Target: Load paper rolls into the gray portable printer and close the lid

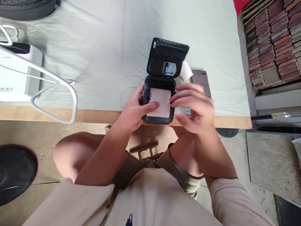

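Note:
A small black label printer (161, 120) stands at the table's front edge with its lid (161, 56) raised. A white paper roll (162, 108) sits in its bay. My left hand (135, 108) is closed around the printer's left side, the thumb pressed on the paper. At the right rim is my right hand (196, 106), fingers apart and stretched toward the printer, holding nothing; whether the fingertips touch the rim I cannot tell. Behind the printer, a curled piece of white paper (186, 71) lies beside a smartphone (202, 80), which my right hand partly covers.
A pale cloth (101, 62) covers the table. On the left are a white box-shaped device (21, 75), a looped white cable (74, 103) reaching past the front edge, and a round black object (25, 9). Stacked bricks (272, 44) stand beyond the right edge.

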The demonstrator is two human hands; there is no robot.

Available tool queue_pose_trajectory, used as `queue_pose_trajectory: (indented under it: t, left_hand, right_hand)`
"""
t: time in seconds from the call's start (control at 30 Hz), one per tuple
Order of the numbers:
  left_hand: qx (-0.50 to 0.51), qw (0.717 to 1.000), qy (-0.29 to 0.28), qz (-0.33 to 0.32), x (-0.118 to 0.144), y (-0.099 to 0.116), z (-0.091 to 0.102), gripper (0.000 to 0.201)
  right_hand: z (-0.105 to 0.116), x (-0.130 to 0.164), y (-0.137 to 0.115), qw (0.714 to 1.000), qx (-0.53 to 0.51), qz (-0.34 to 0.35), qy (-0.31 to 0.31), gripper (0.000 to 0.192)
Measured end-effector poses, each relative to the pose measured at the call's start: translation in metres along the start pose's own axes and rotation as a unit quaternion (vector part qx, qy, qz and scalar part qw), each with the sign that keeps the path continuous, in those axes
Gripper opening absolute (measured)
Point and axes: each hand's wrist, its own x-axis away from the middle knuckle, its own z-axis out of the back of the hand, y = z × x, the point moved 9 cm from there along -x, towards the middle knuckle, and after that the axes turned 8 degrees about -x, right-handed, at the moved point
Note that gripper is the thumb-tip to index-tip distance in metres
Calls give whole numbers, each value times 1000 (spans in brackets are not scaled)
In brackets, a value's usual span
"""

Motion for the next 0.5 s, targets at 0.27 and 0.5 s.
queue_pose_trajectory:
  t: [0.27,0.5]
  left_hand:
    - [-69,997,15,15,5,-3,6,127]
    - [-39,999,29,7,19,14,-4,109]
  right_hand:
    - [3,-11,68,942,-140,-277,126,46]
    - [-17,-13,42,949,-173,-264,23,33]
